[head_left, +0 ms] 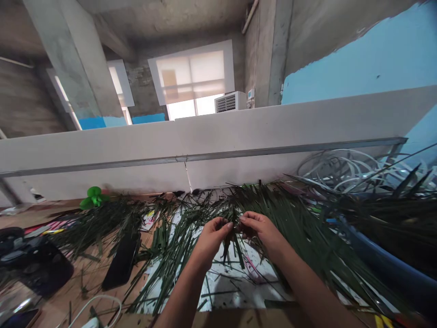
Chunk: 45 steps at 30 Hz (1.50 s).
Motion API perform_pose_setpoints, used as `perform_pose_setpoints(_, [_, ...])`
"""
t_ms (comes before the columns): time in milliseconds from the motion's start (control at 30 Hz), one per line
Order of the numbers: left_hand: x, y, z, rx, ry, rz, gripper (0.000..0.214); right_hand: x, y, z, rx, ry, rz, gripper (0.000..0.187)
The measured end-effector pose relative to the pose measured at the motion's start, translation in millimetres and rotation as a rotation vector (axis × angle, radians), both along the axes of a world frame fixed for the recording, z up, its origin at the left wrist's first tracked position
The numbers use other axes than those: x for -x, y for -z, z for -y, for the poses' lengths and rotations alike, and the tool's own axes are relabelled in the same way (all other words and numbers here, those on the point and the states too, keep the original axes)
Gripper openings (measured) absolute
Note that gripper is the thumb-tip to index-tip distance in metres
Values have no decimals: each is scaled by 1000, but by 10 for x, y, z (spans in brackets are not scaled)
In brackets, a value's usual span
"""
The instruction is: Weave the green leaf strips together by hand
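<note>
Both hands meet over the middle of the table, close together. My left hand (214, 234) is closed, thumb and forefinger pinched on dark green leaf strips (227, 248) that hang below the fingers. Opposite it, my right hand (260, 228) pinches at the same small bundle; its fingertips are partly hidden. Long green leaf strips (290, 223) lie in a thick heap to the right, while shorter cut strips (164, 264) are scattered on the white sheet (227, 296) to the left and beneath the hands.
A blue tub (375, 255) full of dark leaves stands at the right, with coiled white strapping (351, 171) behind. At left are a black phone (121, 262), a black bag-like object (37, 264), a green propeller-shaped item (94, 198) and a white cable (102, 298). A low white partition (218, 136) borders the back.
</note>
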State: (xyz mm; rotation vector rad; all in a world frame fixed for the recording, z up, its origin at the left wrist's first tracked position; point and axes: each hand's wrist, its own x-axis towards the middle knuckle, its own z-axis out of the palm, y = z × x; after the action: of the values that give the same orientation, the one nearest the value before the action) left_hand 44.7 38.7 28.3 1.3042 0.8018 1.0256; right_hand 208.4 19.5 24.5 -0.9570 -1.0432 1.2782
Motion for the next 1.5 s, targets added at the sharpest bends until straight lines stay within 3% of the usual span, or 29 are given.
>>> perform_pose_setpoints(267, [47,35,58,46,-3,-61,40,-54,90,-24,-33,-21,11,27])
perform_pose_setpoints(533, [-34,86,-22,48,-67,-70,37,-30,123,-81,-59,-86,119,26])
perform_pose_setpoints(733, [-8,105,-92,95,24,-38,37,-88,105,-110,-19,-65,151,19])
perform_pose_setpoints(933, [84,149,-196,170,125,-41,39,-210,175,-183,-9,-100,160,26])
perform_pose_setpoints(1133, [123,121,-188,71,169,-195,34,-264,111,-151,41,-152,161,36])
perform_pose_setpoints(1333, [80,74,-134,44,190,-28,37,-206,46,-105,40,-195,125,39])
perform_pose_setpoints(1500, [45,72,-118,40,216,81,36,-146,47,-98,53,-150,111,40])
